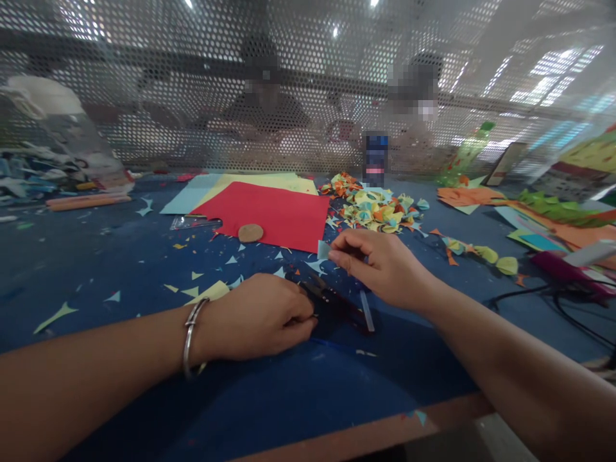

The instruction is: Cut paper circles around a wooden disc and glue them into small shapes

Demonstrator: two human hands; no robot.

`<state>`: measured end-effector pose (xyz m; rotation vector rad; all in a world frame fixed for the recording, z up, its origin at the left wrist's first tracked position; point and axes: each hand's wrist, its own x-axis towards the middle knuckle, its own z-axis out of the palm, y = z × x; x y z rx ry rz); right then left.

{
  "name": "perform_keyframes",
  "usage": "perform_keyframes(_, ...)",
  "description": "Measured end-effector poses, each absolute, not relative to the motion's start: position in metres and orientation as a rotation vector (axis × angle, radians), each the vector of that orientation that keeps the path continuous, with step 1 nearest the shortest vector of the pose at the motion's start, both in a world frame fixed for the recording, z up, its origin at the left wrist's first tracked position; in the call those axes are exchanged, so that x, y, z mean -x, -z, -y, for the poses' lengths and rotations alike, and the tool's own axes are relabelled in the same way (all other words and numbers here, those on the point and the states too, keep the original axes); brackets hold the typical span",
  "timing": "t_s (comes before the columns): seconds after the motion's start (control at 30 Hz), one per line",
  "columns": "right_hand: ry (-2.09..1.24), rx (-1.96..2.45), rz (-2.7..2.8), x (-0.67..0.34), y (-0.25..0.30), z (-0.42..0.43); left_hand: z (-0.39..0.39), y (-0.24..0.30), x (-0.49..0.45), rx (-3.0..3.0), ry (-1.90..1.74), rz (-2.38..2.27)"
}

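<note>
My right hand [389, 266] pinches a small light blue paper piece [323, 249] between thumb and fingertips, just off the corner of a red paper sheet [283, 212]. My left hand [260, 314] rests on the table with its fingers curled in; what they hold, if anything, is hidden. Between the hands lies a dark plier-like tool [337, 300], partly in shadow. A translucent stick [366, 311] lies under my right hand. Near my left fingertips is a thin blue tool [339, 346] with a pale metal tip. A round brown disc [251, 233] sits on the red sheet.
Curled paper pieces [375, 208] are heaped beyond my right hand; paper scraps [58, 316] litter the blue table. A bottle [77, 135] stands left, orange paper [469, 196] and cables [568, 308] right. A perforated screen [192, 96] rises behind, with people beyond it.
</note>
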<state>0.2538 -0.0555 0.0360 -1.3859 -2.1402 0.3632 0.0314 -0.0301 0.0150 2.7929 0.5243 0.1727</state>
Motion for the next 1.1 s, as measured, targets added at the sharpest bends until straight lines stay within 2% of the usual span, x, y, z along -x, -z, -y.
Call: perform_keyframes(1.1,-0.424,1.416,2.158,-0.2538,-0.0338,0.0511,0.031,-0.0155,-0.0297,-2.795,-0.032,-0.563)
